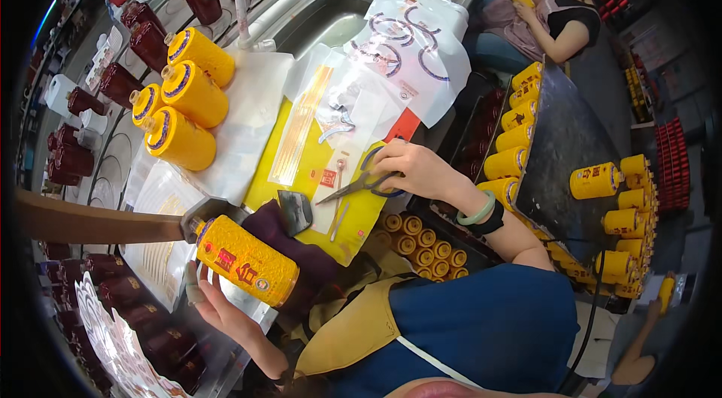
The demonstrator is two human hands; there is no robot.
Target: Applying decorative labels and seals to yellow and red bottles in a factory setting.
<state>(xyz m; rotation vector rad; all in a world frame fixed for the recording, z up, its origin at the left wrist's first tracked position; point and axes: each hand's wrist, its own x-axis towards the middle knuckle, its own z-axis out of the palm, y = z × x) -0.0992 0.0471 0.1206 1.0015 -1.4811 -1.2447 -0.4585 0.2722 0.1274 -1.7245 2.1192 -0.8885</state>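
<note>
My left hand (218,308) is at the lower left, cupped under a yellow textured bottle (244,259) that lies on its side, fingers curled near its neck. The bottle's top sits against a grey cap on a brown bar (98,223) that comes in from the left. My right hand (414,169), with a green bangle and a dark band on the wrist, grips scissors (361,181) with their blades pointing left over a yellow sheet (297,172). A dark scraper-like piece (295,210) lies between the two hands.
Several yellow bottles (188,93) lie on white paper at upper left, with dark red bottles (147,41) on a round track beyond. Printed clear sheets (410,45) cover a metal sink (323,18). More yellow bottles fill a crate (421,242) and a dark table (564,150). Another person (560,15) sits at upper right.
</note>
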